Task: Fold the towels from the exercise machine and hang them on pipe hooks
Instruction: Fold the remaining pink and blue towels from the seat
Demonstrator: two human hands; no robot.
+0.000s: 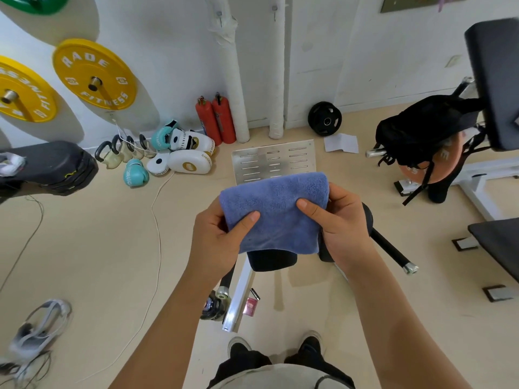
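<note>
Holding a folded blue towel [276,211] in front of the body, both hands pinch it from opposite sides: the left hand [217,237] grips the towel's left edge with the thumb [247,221] lying across the top face and the fingers curled underneath, and the right hand [344,227] grips the right edge the same way, thumb on top and fingers wrapped below. The towel is a thick, roughly square pad with its fold along the far edge. It hangs in the air above a black padded roller [271,259] of an exercise machine, whose white frame bar [238,296] runs down toward the person's black shoes [309,343] on the beige floor [98,248].

Against the far white wall stand two wrapped white pipes [234,80], each with a small metal hook [220,16] near the top of the view. Two red fire extinguishers [214,120] stand just left of the pipes at floor level. Farther left lie teal and white boxing gloves [179,150] and a row of kettlebells [120,151], and yellow weight plates [94,75] hang on pegs on the wall. A perforated metal plate [273,161] lies on the floor just beyond the towel. A black weight plate [324,118] leans at the wall's base, and a black backpack [421,130] hangs on equipment at the right.
</note>
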